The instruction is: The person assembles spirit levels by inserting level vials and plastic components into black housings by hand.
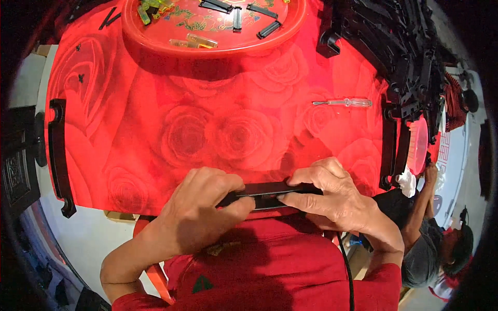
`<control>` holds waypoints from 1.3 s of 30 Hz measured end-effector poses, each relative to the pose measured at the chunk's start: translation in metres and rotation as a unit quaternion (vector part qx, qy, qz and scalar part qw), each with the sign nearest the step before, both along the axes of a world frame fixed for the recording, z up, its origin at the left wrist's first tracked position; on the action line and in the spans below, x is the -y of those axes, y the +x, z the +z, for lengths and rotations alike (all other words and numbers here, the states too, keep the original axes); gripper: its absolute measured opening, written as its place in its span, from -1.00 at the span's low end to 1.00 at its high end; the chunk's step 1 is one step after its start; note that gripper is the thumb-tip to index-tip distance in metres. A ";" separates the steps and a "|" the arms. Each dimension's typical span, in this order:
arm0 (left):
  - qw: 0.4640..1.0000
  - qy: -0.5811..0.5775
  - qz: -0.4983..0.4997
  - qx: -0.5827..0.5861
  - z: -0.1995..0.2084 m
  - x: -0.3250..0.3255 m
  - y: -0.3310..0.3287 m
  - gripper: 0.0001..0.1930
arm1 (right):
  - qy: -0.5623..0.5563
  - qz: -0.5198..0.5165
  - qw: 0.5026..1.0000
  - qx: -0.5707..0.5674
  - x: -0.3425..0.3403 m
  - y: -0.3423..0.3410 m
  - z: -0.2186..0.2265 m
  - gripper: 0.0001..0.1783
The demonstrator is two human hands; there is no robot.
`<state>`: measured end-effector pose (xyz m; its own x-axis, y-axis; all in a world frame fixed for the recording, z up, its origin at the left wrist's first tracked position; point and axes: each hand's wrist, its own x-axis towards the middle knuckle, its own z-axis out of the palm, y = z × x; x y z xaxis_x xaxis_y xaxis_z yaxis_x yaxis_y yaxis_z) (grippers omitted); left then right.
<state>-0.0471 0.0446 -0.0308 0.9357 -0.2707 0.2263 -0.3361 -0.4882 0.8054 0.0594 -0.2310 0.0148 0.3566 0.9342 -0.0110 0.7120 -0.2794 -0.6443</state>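
Observation:
Close to my body, at the table's near edge, I hold a long black plastic part [267,188] level between my two hands. My left hand [205,205] grips its left end, the thumb along the near side and the fingers over the far side. At the other end my right hand [329,197] is closed on the same part, its thumb pressed near the middle. The ends of the part are hidden under my fingers. A screwdriver with a clear handle [347,102] lies beyond my right hand.
A red tray [207,52] at the far side holds small black clips [237,19] and yellow-green see-through pieces [201,41]. Black bracket-like parts lie at the left edge [58,155] and right edge [387,145]. A tangled black heap [404,52] fills the far right. Another person [430,243] sits at right.

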 end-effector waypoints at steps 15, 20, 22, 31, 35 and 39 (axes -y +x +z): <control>0.998 0.049 -0.039 0.030 -0.001 -0.001 0.002 -0.77 | 0.010 0.053 0.998 0.028 -0.024 0.006 0.008 -0.62; 0.996 0.059 -0.032 0.065 0.000 0.002 0.001 -0.76 | 0.041 0.028 0.998 0.043 -0.030 -0.005 0.005 -0.65; 0.992 0.087 -0.029 0.085 0.004 0.003 0.001 -0.76 | 0.015 0.005 1.000 0.017 -0.027 -0.006 0.007 -0.56; 0.975 0.178 -0.098 0.086 0.023 0.006 0.010 -0.69 | -0.043 -0.031 0.997 0.049 0.011 -0.017 0.013 -0.31; 0.971 0.185 -0.137 0.063 0.025 0.007 0.016 -0.73 | -0.030 -0.039 0.997 0.064 0.017 -0.011 0.009 -0.40; 0.973 0.161 -0.163 -0.009 0.036 -0.006 0.022 -0.68 | 0.047 -0.045 0.996 0.054 0.010 -0.013 -0.005 -0.51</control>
